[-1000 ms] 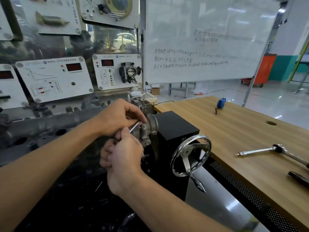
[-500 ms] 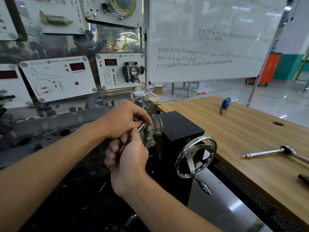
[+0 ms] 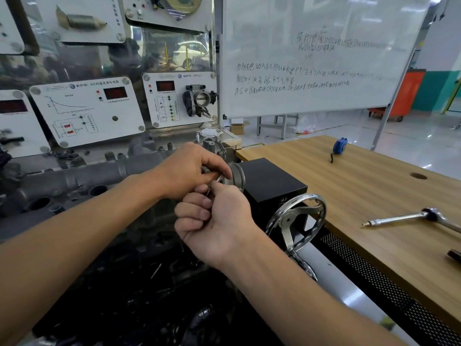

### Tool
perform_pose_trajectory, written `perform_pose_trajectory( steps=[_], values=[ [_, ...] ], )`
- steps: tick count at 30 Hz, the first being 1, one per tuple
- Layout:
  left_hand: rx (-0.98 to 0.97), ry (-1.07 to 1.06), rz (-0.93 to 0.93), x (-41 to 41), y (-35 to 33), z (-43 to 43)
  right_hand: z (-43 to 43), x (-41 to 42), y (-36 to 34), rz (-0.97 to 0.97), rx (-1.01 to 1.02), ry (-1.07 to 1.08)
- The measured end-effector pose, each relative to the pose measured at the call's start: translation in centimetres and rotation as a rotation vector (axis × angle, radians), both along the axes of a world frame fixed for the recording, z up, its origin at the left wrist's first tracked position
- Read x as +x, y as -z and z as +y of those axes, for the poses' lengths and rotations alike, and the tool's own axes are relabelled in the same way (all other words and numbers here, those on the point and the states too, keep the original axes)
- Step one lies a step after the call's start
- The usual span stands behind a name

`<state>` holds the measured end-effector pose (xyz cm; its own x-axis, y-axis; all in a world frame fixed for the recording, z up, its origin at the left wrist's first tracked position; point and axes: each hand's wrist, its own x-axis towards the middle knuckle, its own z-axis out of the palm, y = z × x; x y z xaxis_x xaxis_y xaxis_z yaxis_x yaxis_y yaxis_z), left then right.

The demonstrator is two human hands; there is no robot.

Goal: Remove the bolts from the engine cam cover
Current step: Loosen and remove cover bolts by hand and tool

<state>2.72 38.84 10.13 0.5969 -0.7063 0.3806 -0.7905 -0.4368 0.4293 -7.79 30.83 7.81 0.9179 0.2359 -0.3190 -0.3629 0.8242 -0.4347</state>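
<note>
Grip: left hand [image 3: 187,171], right hand [image 3: 217,223] pinch thin silvery rod [image 3: 220,179] | cast-grey cam cover [image 3: 99,176]

We see a whiteboard [image 3: 311,58] with handwriting across the upper right of the frame. Below it, at right, a wooden table [image 3: 361,191] carries a blue tape measure [image 3: 339,145] near its far edge. At centre stands a black box [image 3: 272,181] with a chrome handwheel [image 3: 287,220] on its near face. White instrument panels [image 3: 87,108] fill the upper left.
</note>
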Motion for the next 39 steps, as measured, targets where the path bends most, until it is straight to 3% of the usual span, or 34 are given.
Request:
perform_pose_trajectory(
  steps=[11, 16, 19, 21, 24, 26, 29, 32, 36, 39],
  values=[
    [-0.117, 0.029, -0.001, -0.5, 2.3, 0.2, -2.2, -1.3, 1.1, -0.006, -0.378, -0.137],
    [-0.101, 0.075, -0.017, -0.8, 2.6, 0.1, -2.6, -1.8, 1.5, -0.028, -0.453, -0.134],
    [-0.109, 0.070, -0.028, -0.6, 2.5, 0.0, -5.1, -1.4, 1.3, -0.047, -0.521, -0.250],
    [-0.102, 0.062, -0.033, -0.6, 2.4, 0.0, -8.4, -0.6, 0.8, -0.055, -0.652, -0.421],
    [-0.102, 0.032, 0.002, -0.6, 2.3, 0.1, -13.1, 2.0, -0.9, -0.071, -1.025, -0.566],
    [-0.108, -0.002, 0.035, -0.6, 2.2, 0.1, -14.8, 4.5, -2.1, -0.114, -1.395, -0.390],
    [-0.140, -0.028, 0.070, -0.6, 2.2, 0.0, -15.5, 8.7, -3.5, -0.255, -1.888, 0.041],
    [-0.167, -0.020, 0.083, -0.7, 2.2, -0.2, -13.8, 12.3, -4.3, -0.421, -1.963, 0.145],
    [-0.188, -0.063, 0.070, -0.4, 2.3, -0.1, -9.4, 15.3, -4.9, -0.546, -1.832, 0.042],
    [-0.233, -0.111, 0.061, -0.4, 2.7, -0.1, -6.3, 16.1, -5.6, -0.711, -1.960, -0.055]
  ],
)
